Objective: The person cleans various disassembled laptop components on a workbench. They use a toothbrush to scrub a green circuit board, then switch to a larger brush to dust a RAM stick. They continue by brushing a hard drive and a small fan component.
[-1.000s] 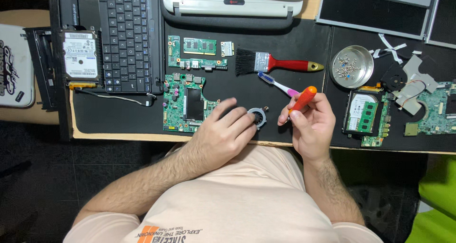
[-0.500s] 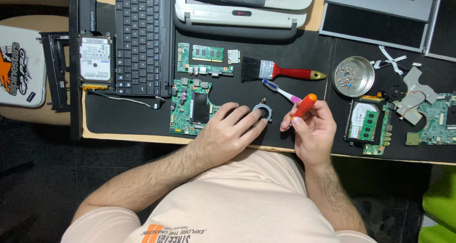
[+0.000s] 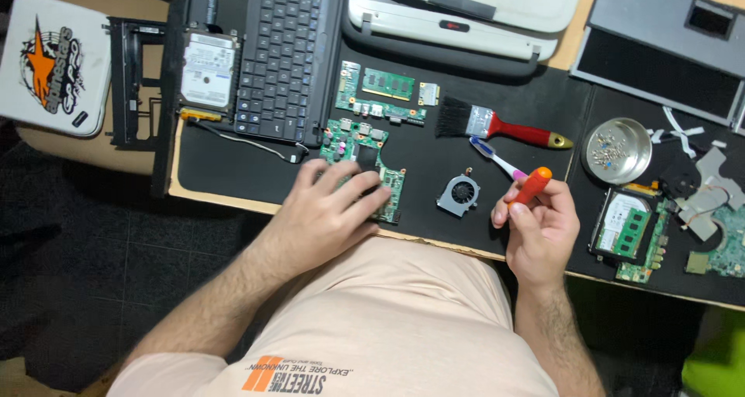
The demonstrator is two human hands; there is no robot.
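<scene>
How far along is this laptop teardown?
Well into it: keyboard, hard drive, small fan and several boards lie loose on the black mat, with screws in a metal dish. The left hand rests on a green circuit board; the right hand holds an orange-handled screwdriver. That board seems next.

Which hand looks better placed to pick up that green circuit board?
The left hand, I'd judge. Its fingers lie spread on the green circuit board, while the right hand is busy gripping an orange-handled screwdriver farther along the mat, beyond the small fan.
</scene>
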